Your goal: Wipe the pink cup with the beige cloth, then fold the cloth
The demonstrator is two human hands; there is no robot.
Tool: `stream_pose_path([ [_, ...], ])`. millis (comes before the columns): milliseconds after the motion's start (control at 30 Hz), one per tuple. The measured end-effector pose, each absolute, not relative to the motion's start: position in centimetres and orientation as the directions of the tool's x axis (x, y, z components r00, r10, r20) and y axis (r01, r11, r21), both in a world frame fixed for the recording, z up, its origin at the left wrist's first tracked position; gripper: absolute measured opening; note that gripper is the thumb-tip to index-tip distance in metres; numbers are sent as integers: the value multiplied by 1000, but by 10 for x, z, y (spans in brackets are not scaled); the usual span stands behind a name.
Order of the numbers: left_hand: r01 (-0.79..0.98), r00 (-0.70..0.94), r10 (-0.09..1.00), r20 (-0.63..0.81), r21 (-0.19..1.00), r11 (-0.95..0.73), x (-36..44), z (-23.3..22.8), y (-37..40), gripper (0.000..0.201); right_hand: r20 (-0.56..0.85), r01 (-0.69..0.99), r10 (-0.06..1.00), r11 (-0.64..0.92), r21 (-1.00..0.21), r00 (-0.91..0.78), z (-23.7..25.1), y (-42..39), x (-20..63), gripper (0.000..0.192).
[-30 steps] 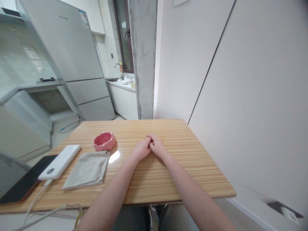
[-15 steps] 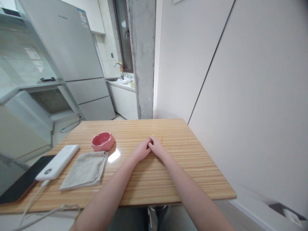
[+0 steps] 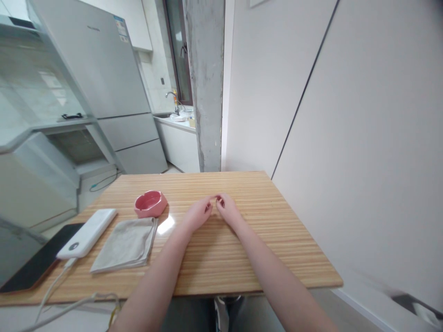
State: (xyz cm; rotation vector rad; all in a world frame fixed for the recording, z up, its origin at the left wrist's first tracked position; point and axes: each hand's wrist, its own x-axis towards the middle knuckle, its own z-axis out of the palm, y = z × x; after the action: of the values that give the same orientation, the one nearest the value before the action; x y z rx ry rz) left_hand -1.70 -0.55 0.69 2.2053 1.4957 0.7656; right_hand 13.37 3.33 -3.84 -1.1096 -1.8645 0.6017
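Both hands (image 3: 212,210) fingertips meeting on table (image 3: 263,240), palms hidden, phone (image 3: 31,265) cut off

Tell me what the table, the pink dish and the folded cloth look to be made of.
Table: wood or wood-look laminate, going by the striped grain; the glare patch suggests a smooth, slightly glossy finish.
Pink dish: probably glazed ceramic, with thick walls, rounded notches and a soft sheen.
Folded cloth: beige woven fabric, matte, with soft layered edges.
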Motion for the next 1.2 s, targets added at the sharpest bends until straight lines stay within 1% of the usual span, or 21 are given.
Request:
stream_pose_path([
  [67, 825, 92, 937, 336, 502, -261, -42, 22, -10, 41, 405, 462, 893, 448, -765, -195, -40, 36, 136, 20],
  [100, 857, -5, 913, 409, 473, -207, -56, 29, -13, 39, 398, 467, 899, 436, -770, -183, -41, 37, 137, 20],
  [133, 891, -65, 884, 463, 426, -158, -70, 35, -17, 36, 396, 470, 901, 430, -771, -176, -41, 37, 138, 20],
  [167, 925, -126, 861, 493, 371, -77, -84, 39, -21, 35, 399, 471, 900, 433, -768, -176, -42, 37, 138, 20],
  [200, 945, -205, 843, 498, 324, 38, -97, 41, -25, 36, 405, 471, 897, 439, -765, -179, -42, 37, 138, 21],
  [267, 930, -345, 824, 449, 280, 238, -118, 39, -33, 45, 412, 471, 892, 450, -759, -188, -41, 37, 139, 21],
  [333, 914, -392, 852, 347, 250, 318, -132, 33, -38, 52, 405, 478, 898, 437, -762, -175, -39, 37, 140, 22],
  [367, 921, -378, 876, 299, 221, 321, -136, 30, -39, 51, 396, 482, 904, 422, -768, -162, -39, 37, 141, 22],
  [433, 943, -326, 917, 229, 143, 300, -141, 24, -38, 43, 377, 489, 917, 390, -780, -131, -38, 38, 142, 22],
  [500, 951, -307, 931, 197, 91, 294, -142, 20, -35, 35, 373, 490, 921, 379, -785, -115, -37, 38, 143, 22],
  [567, 949, -315, 929, 196, 91, 303, -137, 21, -32, 33, 384, 489, 917, 384, -783, -106, -35, 37, 144, 22],
  [633, 956, -290, 932, 217, 102, 274, -125, 25, -31, 30, 402, 483, 912, 389, -784, -83, -34, 37, 144, 23],
  [733, 985, -142, 960, 239, 129, 114, -92, 32, -38, 24, 423, 446, 906, 384, -808, -15, -33, 37, 145, 23],
  [800, 983, 2, 973, 231, 178, -44, -61, 34, -46, 23, 406, 355, 914, 376, -856, 11, -34, 39, 145, 24],
  [833, 971, 69, 971, 230, 209, -118, -45, 34, -51, 22, 383, 277, 924, 366, -888, 7, -34, 40, 145, 25],
  [900, 943, 156, 957, 243, 252, -218, -15, 32, -58, 20, 318, 63, 948, 319, -946, -29, -34, 41, 143, 29],
  [967, 920, 225, 943, 246, 265, -289, 7, 27, -63, 17, 258, -139, 963, 246, -959, -76, -34, 42, 142, 34],
  [1000, 911, 250, 938, 241, 270, -312, 15, 24, -63, 16, 233, -200, 968, 211, -957, -96, -33, 42, 141, 35],
  [1067, 898, 282, 931, 230, 280, -341, 24, 18, -62, 16, 189, -243, 974, 154, -958, -127, -33, 42, 141, 33],
  [1200, 870, 324, 915, 241, 304, -388, 21, 10, -54, 17, 109, -206, 985, 80, -975, -133, -37, 42, 141, 26],
])
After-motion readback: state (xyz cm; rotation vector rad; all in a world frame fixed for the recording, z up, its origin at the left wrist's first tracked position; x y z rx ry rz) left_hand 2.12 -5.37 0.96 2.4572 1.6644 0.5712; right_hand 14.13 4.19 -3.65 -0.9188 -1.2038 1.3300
